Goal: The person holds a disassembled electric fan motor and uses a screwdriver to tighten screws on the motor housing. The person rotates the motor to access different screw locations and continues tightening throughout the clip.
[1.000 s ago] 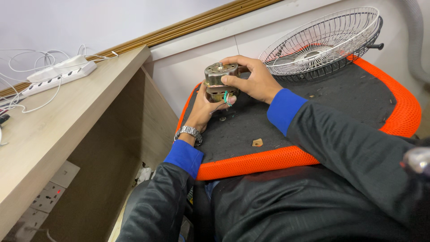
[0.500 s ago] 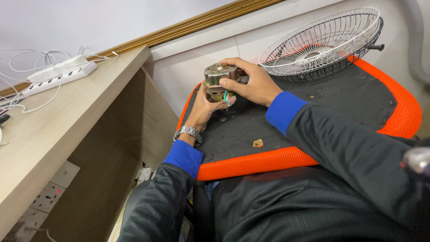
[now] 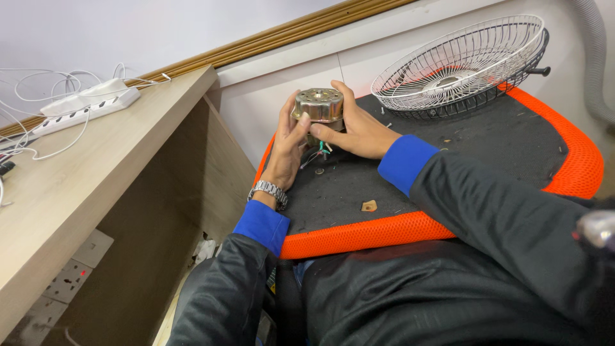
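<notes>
Both hands hold a round metal fan motor (image 3: 318, 106) just above a black mat with an orange mesh border (image 3: 359, 237). My left hand (image 3: 286, 148) cups its left side, a metal watch on the wrist. My right hand (image 3: 359, 129) wraps the right side and underside. Thin coloured wires (image 3: 315, 156) hang below the motor. A white wire fan guard (image 3: 461, 61) lies dish-up on the mat's far right corner.
A small tan chip (image 3: 369, 205) and tiny bits of debris lie on the mat. At left stands a wooden desk (image 3: 77, 173) with a white power strip (image 3: 83, 106) and white cables. Wall sockets (image 3: 67, 275) sit below it. A grey hose (image 3: 592, 57) hangs at far right.
The motor has been turned in my hands, its flat metal top now facing more upward and toward me. Both hands keep their grip in about the same place.
</notes>
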